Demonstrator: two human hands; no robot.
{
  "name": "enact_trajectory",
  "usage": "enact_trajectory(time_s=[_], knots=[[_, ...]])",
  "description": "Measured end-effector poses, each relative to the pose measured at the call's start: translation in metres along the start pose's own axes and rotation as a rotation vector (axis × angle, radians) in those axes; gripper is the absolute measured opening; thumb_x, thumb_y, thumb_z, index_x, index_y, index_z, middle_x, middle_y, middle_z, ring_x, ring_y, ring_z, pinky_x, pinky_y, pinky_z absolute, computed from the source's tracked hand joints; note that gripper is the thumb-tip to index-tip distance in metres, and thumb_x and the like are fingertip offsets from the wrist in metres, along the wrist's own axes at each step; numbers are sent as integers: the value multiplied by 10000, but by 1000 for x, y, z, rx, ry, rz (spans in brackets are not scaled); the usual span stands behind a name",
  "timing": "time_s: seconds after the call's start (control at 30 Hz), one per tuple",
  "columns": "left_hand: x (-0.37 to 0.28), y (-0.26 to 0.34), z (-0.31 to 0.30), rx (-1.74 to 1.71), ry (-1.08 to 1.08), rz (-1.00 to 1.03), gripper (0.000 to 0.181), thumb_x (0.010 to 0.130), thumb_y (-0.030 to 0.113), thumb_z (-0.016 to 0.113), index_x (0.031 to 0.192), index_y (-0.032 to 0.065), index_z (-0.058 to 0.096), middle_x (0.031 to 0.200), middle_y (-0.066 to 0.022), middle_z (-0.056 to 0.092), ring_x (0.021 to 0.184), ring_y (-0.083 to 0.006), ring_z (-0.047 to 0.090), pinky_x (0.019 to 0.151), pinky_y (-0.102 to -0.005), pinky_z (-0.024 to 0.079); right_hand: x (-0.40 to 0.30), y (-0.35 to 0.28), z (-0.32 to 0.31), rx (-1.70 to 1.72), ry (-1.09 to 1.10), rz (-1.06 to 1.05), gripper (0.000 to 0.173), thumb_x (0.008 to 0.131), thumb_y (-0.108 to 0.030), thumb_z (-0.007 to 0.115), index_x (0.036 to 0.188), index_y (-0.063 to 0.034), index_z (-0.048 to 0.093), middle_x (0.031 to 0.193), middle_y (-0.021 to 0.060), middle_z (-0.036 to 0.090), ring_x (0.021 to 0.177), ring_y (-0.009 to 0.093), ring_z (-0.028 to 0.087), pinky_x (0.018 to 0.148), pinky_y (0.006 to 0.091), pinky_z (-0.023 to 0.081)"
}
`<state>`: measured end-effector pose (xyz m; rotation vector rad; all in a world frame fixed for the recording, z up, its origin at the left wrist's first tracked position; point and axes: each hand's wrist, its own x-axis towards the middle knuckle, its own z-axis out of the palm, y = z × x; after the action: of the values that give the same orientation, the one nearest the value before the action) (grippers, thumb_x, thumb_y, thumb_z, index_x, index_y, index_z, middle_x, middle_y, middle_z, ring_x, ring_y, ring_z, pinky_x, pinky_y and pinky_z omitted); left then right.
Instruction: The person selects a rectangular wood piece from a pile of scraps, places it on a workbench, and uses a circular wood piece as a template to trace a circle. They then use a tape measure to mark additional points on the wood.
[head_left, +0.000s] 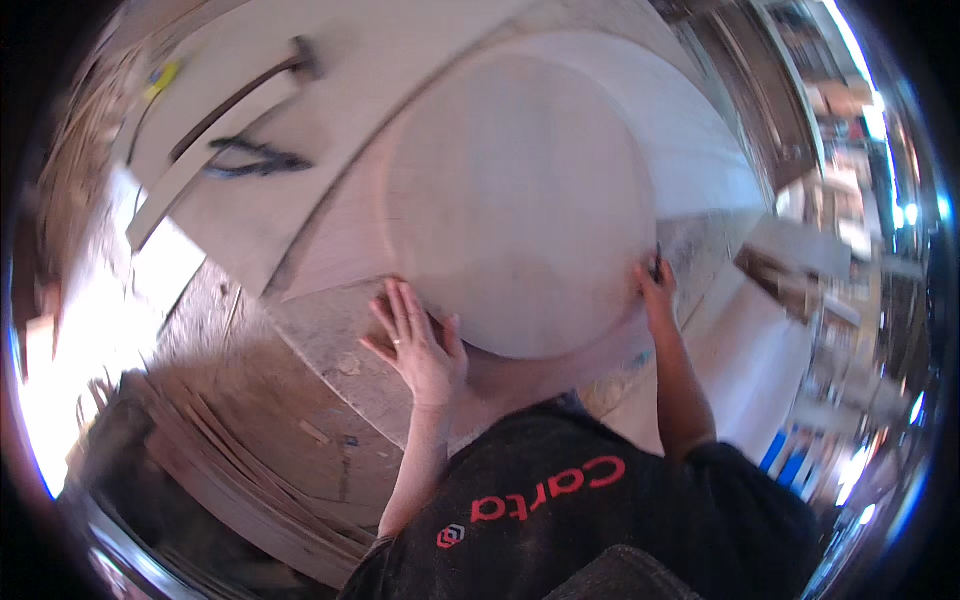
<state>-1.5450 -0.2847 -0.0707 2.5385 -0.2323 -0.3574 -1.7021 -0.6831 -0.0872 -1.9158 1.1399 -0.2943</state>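
Note:
A large round pale wooden panel (517, 187) lies flat before me, on top of a pale sheet (697, 165) that shows around its far and right sides. Against the panel's near left edge rests my left hand (424, 349), its fingers apart and nothing in it, with the thumb at the rim. At the right edge, my right hand (657, 285) pinches a small dark object (658, 259) beside the rim. Blur hides what kind of object it is. Under the near edge, a dusty worktable surface (337, 352) shows.
A hammer (304, 60), a pale wooden strip (202, 161), a dark tool resembling pliers (259, 159) and a yellow object (161, 79) lie at the far left. Long curved wood strips (225, 487) are at lower left. A boxy wooden piece (795, 251) stands right.

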Motion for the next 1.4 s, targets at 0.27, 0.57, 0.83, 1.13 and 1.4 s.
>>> enact_trajectory(time_s=[0.27,0.57,0.83,1.13,1.4], knots=[[-3,6,13,-7,63,59,787,966,381,546,1568,93,129,1628,-113,166,1506,-366,11,1137,-603,-112,-29,-9,-13,397,104,87,488,841,-232,751,1259,-37,593,943,-37,578,832,98,532,758,253,449],[-6,-6,-5,-517,124,8,754,1001,298,553,1555,41,113,1612,-173,153,1477,-297,199,1188,-425,216,-61,3,-71,0,-94,-407,415,796,-129,749,1180,-25,632,874,78,597,738,216,586,655,307,466],[-24,0,-2,-160,375,-140,721,981,390,569,1499,-20,282,1551,-230,285,1442,-339,278,1175,-441,242,-59,78,-153,-26,-107,-215,294,799,-160,725,1072,-64,677,909,146,615,761,332,635,656,405,509],[-55,30,20,109,473,-140,681,973,438,558,1453,-10,382,1511,-243,343,1414,-393,306,1152,-506,274,12,111,-200,-192,86,-110,267,830,-184,703,1048,-34,675,945,159,617,899,361,625,765,440,496],[-98,30,23,103,534,-165,620,975,360,574,1454,11,390,1536,-235,308,1427,-387,292,1160,-493,265,35,82,-170,-227,-59,-303,277,821,-189,713,1047,-35,667,953,159,624,910,377,622,766,459,499]])
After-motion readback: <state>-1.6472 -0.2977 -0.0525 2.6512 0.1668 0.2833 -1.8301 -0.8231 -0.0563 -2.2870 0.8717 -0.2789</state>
